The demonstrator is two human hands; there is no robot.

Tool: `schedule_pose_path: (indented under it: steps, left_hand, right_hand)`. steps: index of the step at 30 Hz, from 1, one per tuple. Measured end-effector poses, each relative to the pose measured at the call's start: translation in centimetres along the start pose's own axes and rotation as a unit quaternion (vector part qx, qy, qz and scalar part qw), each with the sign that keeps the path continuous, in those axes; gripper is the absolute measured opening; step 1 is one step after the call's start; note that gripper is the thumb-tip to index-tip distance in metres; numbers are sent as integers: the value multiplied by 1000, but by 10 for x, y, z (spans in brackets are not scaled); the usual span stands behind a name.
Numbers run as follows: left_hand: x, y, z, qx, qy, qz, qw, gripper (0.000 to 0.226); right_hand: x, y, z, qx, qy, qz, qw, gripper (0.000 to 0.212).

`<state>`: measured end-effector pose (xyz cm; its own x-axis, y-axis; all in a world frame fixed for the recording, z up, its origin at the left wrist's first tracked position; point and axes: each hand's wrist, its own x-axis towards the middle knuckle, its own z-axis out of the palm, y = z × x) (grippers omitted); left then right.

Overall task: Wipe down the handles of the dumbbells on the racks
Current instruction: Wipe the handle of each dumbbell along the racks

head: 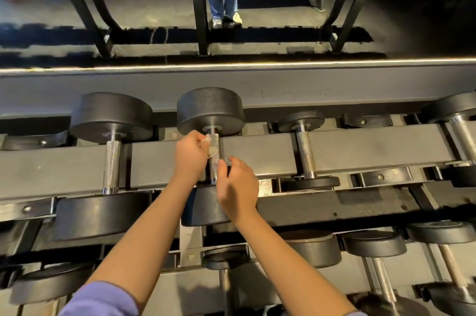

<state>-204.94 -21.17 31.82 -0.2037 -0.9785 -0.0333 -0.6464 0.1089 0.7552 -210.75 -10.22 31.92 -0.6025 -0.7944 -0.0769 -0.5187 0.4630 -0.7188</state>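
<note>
— Dumbbell handle [215, 158]: where is it?
— Mid-row on the upper rack [260, 152], lying across the rail between its two black heads.
— And the hands?
— Left hand [189, 153] pinches a small crumpled wipe [209, 144] against the handle's far end. Right hand [237, 187] sits by the near end, fingers loosely curled; whether they grip, I cannot tell.
— What could go wrong?
— That wipe is tiny. It may snag on the knurling, slip free, or miss the underside
</note>
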Motion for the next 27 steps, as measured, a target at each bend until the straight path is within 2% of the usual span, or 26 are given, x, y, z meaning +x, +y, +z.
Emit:
schedule_pose_path:
  steps: [4, 9, 14, 20, 25, 27]
  left_hand:
    - [-4, -5, 5, -18, -17, -9, 1000, 15]
    - [-6, -6, -4, -22, -80, -39, 996, 36]
    - [-16, -4, -5, -4, -87, -36, 996, 48]
    - [-16, 2, -1, -2, -52, -38, 998, 37]
    - [-10, 3, 1, -33, -28, -29, 999, 7]
    - [-6, 1, 3, -42, -27, -31, 998, 19]
  right_hand:
    - [1, 1, 2, -32, 13, -2, 999, 40]
    - [1, 0, 3, -19, 12, 6, 1000, 40]
    - [-1, -1, 5, 18, 24, -1, 1000, 45]
    - [-2, 2, 5, 43, 41, -11, 998, 36]
    - [-1, -3, 5, 7, 25, 17, 1000, 46]
    - [0, -5, 2, -7, 23, 26, 999, 39]
